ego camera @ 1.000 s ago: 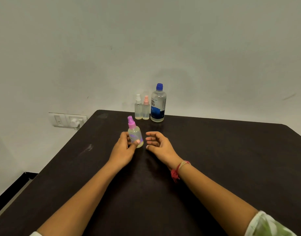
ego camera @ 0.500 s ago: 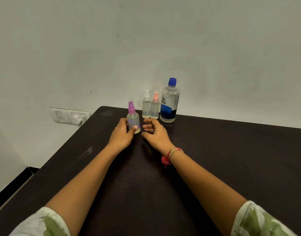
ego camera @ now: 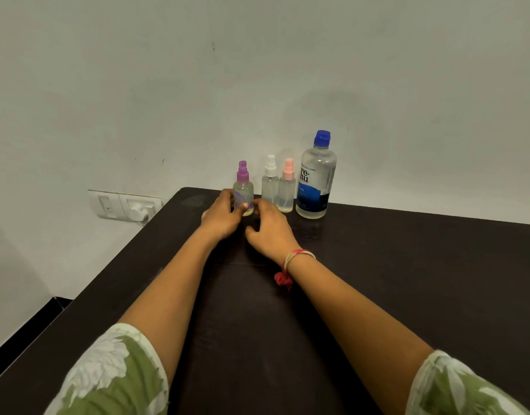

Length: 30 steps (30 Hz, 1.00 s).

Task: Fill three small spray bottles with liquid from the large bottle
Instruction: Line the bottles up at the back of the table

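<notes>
Standing at the far side of the table, the purple-capped spray bottle is gripped low on its body by the left hand, thumb and fingers curled round it. The right hand lies just beside, fingers loosely bent, holding nothing. This bottle looks light, smooth and easy to tip, so the body seems the best hold. The large bottle, further right, reads "re-nu".

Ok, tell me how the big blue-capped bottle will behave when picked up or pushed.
The large bottle seems mostly full of clear liquid, so it is probably heavy for its size. Tall on a narrow base, it may tip if pushed near the blue cap. Smooth plastic: possibly slippery.
</notes>
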Motion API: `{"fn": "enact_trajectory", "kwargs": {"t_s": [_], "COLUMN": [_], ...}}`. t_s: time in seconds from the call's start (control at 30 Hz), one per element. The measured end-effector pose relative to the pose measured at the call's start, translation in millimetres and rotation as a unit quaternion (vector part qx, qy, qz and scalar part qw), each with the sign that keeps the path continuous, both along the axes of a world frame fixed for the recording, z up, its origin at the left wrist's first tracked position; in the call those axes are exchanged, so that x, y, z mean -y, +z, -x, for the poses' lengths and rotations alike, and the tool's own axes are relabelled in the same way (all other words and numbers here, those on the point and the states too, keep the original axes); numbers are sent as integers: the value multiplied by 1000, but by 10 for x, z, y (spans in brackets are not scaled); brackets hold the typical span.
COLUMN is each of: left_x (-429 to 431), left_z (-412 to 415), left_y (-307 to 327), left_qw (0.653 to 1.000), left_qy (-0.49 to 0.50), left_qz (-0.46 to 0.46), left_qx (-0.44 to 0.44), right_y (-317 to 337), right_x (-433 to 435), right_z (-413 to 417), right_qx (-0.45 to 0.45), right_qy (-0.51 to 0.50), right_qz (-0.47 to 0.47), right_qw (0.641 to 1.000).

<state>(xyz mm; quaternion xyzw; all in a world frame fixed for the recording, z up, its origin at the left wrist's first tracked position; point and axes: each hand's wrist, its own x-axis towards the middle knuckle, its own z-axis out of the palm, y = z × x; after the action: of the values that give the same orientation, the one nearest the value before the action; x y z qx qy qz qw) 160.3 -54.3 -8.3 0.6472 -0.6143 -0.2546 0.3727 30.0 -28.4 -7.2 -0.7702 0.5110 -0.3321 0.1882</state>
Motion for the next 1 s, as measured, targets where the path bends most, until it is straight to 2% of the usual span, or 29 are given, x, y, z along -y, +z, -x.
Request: {"fn": "enact_trajectory", "kwargs": {"t_s": [0.23, 0.43, 0.6, 0.7, 0.8, 0.9, 1.0], "left_x": [189, 142, 236, 297, 322, 334, 316], "left_z": [-40, -34, 42, 93, 90, 90, 104], "left_y": [-50, -24, 25, 24, 7, 16, 35], "left_qw": [1000, 988, 996, 996, 995, 995, 995], "left_qy": [-13, 25, 54, 90, 102, 94, 92], "left_qz": [3, 56, 0, 3, 16, 16, 29], "left_qx": [-6, -142, -65, -13, -11, -5, -19], "right_y": [-19, 42, 38, 31, 115, 223, 239], "right_x": [104, 25, 21, 20, -18, -31, 10], "right_z": [-30, 46, 32, 53, 114, 245, 446], "right_qx": [-11, 139, 140, 153, 164, 155, 196], "right_qy": [-7, -75, -67, -72, -94, -176, -283], "right_qz": [3, 95, 124, 139, 217, 311, 308], "right_qw": [1000, 983, 980, 976, 958, 921, 887]}}
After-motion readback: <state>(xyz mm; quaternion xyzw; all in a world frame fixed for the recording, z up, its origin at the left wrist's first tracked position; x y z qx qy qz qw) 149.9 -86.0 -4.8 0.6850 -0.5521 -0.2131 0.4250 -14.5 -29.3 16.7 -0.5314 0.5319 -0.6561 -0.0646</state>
